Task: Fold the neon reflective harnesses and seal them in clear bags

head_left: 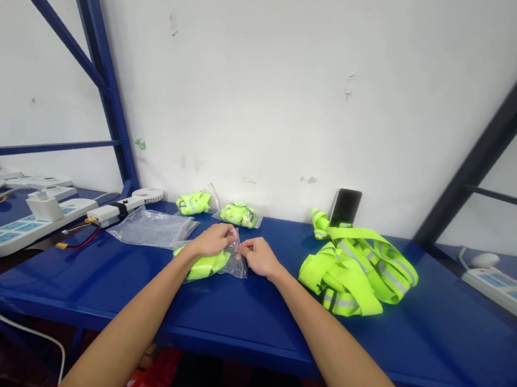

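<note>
My left hand (212, 240) and my right hand (257, 257) meet over a clear plastic bag (235, 263) on the blue metal shelf (243, 317). Both pinch its upper edge between fingers and thumb. Inside the bag lies a folded fluorescent yellow reflective vest (205, 264), partly hidden by my left hand. Behind my hands sit two more bagged yellow vests (194, 202) (238, 214). To the right of my right hand is a loose heap of fluorescent yellow reflective vests (352, 271), with silver stripes.
A stack of flat clear plastic bags (153, 229) lies left of my hands. Further left are a white power strip (23, 228), a small white fan (119, 209) and red-and-black wires (84, 235). A phone (345, 208) leans on the white wall behind the heap.
</note>
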A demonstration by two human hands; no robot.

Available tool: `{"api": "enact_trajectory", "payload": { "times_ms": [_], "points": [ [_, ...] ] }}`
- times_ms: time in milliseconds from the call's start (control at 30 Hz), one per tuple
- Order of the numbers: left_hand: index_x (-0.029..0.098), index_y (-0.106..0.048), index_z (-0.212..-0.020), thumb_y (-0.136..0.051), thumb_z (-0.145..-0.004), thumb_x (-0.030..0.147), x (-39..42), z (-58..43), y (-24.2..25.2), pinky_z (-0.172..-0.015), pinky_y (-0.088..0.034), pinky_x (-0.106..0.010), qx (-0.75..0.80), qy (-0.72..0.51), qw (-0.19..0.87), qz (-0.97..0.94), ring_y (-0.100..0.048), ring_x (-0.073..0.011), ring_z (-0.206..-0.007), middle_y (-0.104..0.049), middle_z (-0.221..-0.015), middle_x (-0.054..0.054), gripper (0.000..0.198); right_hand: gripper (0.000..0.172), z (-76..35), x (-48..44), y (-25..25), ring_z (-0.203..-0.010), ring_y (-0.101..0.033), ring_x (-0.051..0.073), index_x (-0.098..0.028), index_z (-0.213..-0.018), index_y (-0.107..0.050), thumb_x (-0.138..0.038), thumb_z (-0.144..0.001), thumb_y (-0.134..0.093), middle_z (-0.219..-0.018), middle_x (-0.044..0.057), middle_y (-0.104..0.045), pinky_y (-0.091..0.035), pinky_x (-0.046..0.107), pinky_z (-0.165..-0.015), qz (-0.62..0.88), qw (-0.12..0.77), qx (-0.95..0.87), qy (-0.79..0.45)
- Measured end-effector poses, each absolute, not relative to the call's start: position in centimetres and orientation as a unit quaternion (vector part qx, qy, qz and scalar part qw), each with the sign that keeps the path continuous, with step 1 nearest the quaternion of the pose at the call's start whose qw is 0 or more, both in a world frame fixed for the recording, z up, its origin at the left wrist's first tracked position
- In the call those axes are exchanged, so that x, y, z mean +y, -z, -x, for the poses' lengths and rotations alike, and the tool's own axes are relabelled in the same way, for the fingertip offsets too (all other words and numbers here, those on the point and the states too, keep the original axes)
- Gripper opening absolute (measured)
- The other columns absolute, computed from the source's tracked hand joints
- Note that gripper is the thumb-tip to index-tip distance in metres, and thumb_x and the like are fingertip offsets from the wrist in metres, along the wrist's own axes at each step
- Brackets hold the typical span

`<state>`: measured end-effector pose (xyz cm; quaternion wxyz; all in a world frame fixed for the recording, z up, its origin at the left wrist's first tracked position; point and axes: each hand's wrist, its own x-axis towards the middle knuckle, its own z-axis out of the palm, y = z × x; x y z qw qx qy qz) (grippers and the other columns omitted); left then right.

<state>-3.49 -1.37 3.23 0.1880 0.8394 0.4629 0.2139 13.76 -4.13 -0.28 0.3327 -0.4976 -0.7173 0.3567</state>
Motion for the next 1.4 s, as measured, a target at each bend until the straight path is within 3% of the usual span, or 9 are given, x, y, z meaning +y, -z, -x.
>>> {"api": "enact_trajectory", "payload": {
  "times_ms": [300, 500, 633, 833, 1033, 1400],
  "points": [
    [0.016, -0.066, -0.076, -0.05, -0.071, 0.03, -1.7, 3.3, -3.7, -0.062, -0.043, -0.026, 0.454, -0.213, 0.214, -0.838, -0.061, -0.0189, -0.071, -0.068, -0.075, -0.003, 0.021, 0.018, -13.3, -4.8, -0.3, -0.069, -0.065, 0.015, -0.014, -0.078, -0.07, -0.02, -0.083, -0.053, -0.077, 0.006, -0.073, -0.043, 0.021, -0.063, 0.507, 0.353, -0.713, -0.332],
    [0.016, -0.069, -0.075, -0.054, -0.071, 0.033, -1.8, 3.4, -3.9, -0.06, -0.042, -0.025, 0.446, -0.209, 0.225, -0.84, -0.061, -0.018, -0.068, -0.068, -0.071, -0.002, 0.022, 0.014, -13.5, -4.1, 0.5, -0.07, -0.063, 0.014, -0.014, -0.081, -0.068, -0.022, -0.08, -0.056, -0.077, 0.004, -0.071, -0.042, 0.022, -0.063, 0.51, 0.383, -0.703, -0.315],
    [0.017, -0.069, -0.076, -0.055, -0.071, 0.032, -1.9, 3.4, -3.8, -0.061, -0.041, -0.026, 0.442, -0.211, 0.232, -0.84, -0.061, -0.0182, -0.069, -0.068, -0.069, -0.002, 0.021, 0.016, -13.5, -4.0, 0.4, -0.068, -0.059, 0.014, -0.014, -0.079, -0.067, -0.023, -0.081, -0.054, -0.075, 0.004, -0.068, -0.039, 0.022, -0.061, 0.508, 0.358, -0.726, -0.294],
    [0.017, -0.07, -0.074, -0.049, -0.076, 0.03, -1.6, 3.6, -3.6, -0.066, -0.041, -0.026, 0.43, -0.247, 0.241, -0.835, -0.059, -0.0179, -0.073, -0.069, -0.077, -0.002, 0.025, 0.016, -13.1, -4.1, 0.1, -0.065, -0.056, 0.013, -0.015, -0.077, -0.066, -0.024, -0.08, -0.053, -0.071, 0.002, -0.065, -0.036, 0.022, -0.059, 0.512, 0.344, -0.734, -0.283],
    [0.017, -0.064, -0.066, -0.042, -0.084, 0.035, -1.0, 3.8, -3.0, -0.06, -0.036, -0.026, 0.463, -0.274, 0.18, -0.824, -0.054, -0.0161, -0.063, -0.061, -0.062, -0.001, 0.033, 0.016, -12.8, -4.2, 0.1, -0.056, -0.053, 0.011, -0.014, -0.071, -0.066, -0.025, -0.073, -0.054, -0.062, 0.0, -0.061, -0.034, 0.02, -0.053, 0.528, 0.342, -0.706, -0.325],
    [0.019, -0.059, -0.065, -0.04, -0.088, 0.039, -0.8, 3.8, -2.7, -0.063, -0.035, -0.026, 0.51, -0.293, 0.142, -0.796, -0.057, -0.0178, -0.066, -0.063, -0.066, -0.002, 0.036, 0.017, -13.2, -6.1, -0.8, -0.055, -0.05, 0.011, -0.014, -0.059, -0.064, -0.025, -0.07, -0.056, -0.054, -0.001, -0.055, -0.033, 0.021, -0.053, 0.554, 0.322, -0.706, -0.302]
  ]
}}
